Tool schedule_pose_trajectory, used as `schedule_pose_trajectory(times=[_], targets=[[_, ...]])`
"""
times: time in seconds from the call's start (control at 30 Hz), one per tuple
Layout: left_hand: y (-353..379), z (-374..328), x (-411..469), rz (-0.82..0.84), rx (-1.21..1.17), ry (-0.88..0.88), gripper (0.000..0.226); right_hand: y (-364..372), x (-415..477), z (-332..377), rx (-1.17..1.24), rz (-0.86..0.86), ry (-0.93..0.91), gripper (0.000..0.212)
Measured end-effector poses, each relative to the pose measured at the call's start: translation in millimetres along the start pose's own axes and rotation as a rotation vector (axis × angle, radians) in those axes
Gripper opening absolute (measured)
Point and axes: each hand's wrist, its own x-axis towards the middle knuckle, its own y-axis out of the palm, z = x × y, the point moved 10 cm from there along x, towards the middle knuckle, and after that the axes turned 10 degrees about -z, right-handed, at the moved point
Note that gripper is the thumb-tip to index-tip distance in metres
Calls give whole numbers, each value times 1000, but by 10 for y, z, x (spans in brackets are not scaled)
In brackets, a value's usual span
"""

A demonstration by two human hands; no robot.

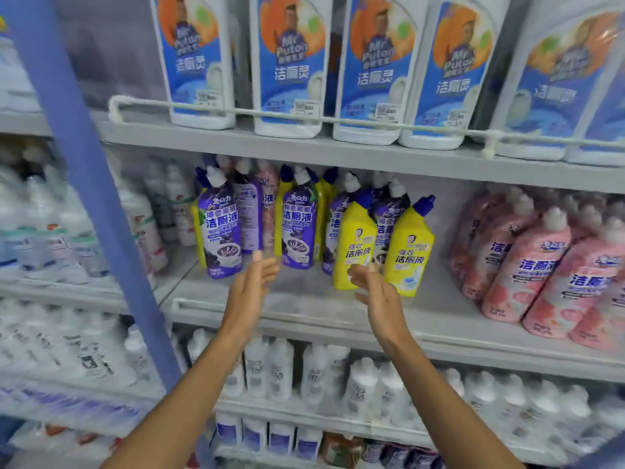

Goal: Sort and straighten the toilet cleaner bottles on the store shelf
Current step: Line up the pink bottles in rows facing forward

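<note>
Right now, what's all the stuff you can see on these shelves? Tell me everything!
Mr Puton toilet cleaner bottles: six in front, white with blue labels, top shelf behind the rail.
Wire rail: one, white, front of top shelf.
Purple toilet cleaner bottles: about five showing, middle shelf, left of centre.
Yellow toilet cleaner bottles: two in front, blue caps, middle shelf centre; more behind the purple ones.
Pink toilet cleaner bottles: several, leaning, middle shelf right.
White bottles: many, shelf below.
Shelf post: one, blue, left.
Left hand: open, empty, before the purple bottles.
Right hand: open, empty, by a yellow bottle.
</note>
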Motion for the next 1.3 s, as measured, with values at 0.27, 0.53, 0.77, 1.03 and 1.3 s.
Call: schedule_pose_trajectory(times=[0.27,0.53,0.77,1.03,1.3], targets=[[-914,-390,487,-207,-64,126,41,851,243,475,-76,43,-86,41],[-1214,-947,1087,-435,113,219,53,1082,1091,1218,-94,-108,-366,41],[-816,-758,1440,-282,125,269,35,1476,1451,1061,-227,-59,-478,41],[-677,-673,1628,-145,302,321,29,1473,1397,1037,-384,-114,-530,51],[-332,-681,1419,48,173,308,26,1107,1004,1117,-344,-178,-540,56]])
